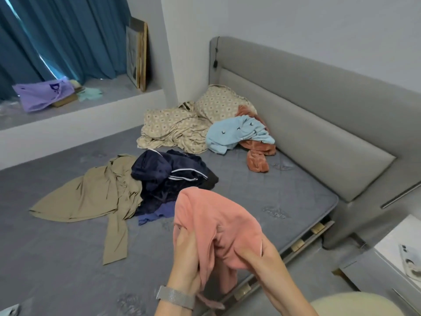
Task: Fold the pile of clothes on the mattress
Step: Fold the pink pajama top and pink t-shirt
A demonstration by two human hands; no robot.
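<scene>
Both hands, left hand (pixel 186 254) and right hand (pixel 257 258), fingers gripping pink garment (pixel 211 222), held up at 6 o'clock over mattress (pixel 273 192). Nothing visibly folded. Tan garment (pixel 91 197), navy clothes (pixel 168 176) at 9 o'clock, blue top (pixel 234 133) at 12, still loose.

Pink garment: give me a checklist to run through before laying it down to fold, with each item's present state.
1. Both hands hold it: ok. Left hand and right hand grip the pink garment.
2. Garment spread flat: not ok, it hangs bunched.
3. Bare patch of mattress in front: ok.
4. Clear of the navy clothes: ok, held above them.
5. Tan garment out of the way: ok, it lies to the left.
6. Which edges are held: cannot tell.
</scene>
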